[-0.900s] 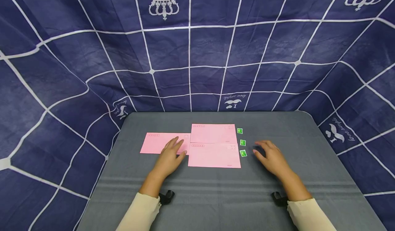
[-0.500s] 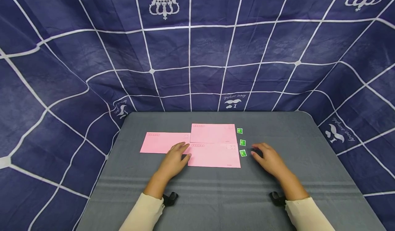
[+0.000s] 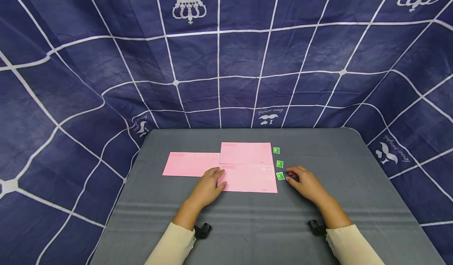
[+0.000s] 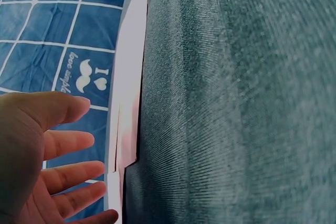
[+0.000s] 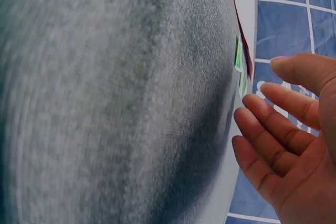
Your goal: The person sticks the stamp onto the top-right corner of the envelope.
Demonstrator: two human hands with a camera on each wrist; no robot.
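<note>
Three pink envelopes lie flat on the grey cloth: a left one [image 3: 191,164], a back one [image 3: 245,153] and a front one [image 3: 249,180]. My left hand [image 3: 209,186] is over the left end of the front envelope, its fingers spread and holding nothing; the left wrist view shows the same loose fingers beside the pink paper [image 4: 131,77]. Right of the envelopes, three small green stamps form a column: back [image 3: 276,150], middle [image 3: 280,164] and front [image 3: 280,176]. My right hand [image 3: 306,183], empty with relaxed fingers, has its fingertips just right of the front stamp.
Grey cloth [image 3: 255,225] covers the table. A dark blue curtain [image 3: 240,52] with white grid lines stands behind and at both sides. Black wrist mounts [image 3: 203,231] sit on both forearms, below pale sleeves.
My left hand has moved right, from over the left envelope to the front envelope's left end. My right hand has moved slightly left, closer to the front stamp.
</note>
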